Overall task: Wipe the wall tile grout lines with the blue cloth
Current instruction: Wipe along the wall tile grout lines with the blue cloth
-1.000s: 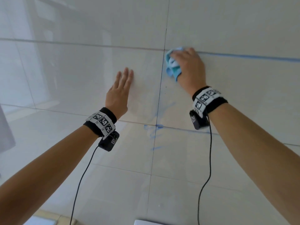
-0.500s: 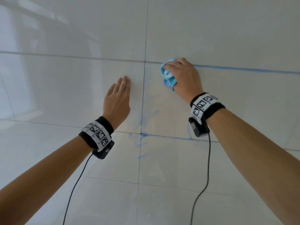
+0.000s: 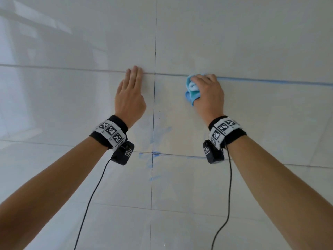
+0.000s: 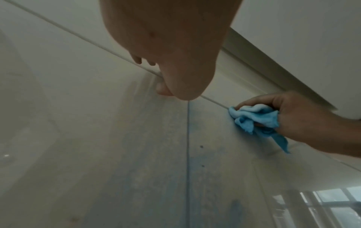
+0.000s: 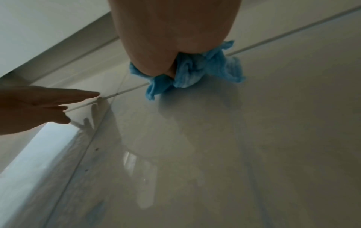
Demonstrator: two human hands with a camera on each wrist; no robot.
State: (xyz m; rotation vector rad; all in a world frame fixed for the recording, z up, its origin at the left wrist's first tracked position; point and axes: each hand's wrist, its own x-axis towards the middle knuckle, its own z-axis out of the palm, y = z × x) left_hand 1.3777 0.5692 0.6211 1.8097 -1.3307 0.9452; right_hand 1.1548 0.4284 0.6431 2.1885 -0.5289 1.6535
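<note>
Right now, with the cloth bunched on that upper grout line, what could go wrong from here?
The blue cloth is wadded in the right hand, so it may skim past the narrow horizontal grout line, whose blue marking still runs to the right. Smears near the lower grout crossing could be missed. The left hand, flat on the glossy tile, might slip.

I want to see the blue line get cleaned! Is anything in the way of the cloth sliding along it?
Nothing visible is. The right hand presses the blue cloth on the blue grout line, which runs bare to the right. The left hand rests flat on the other side.
</note>
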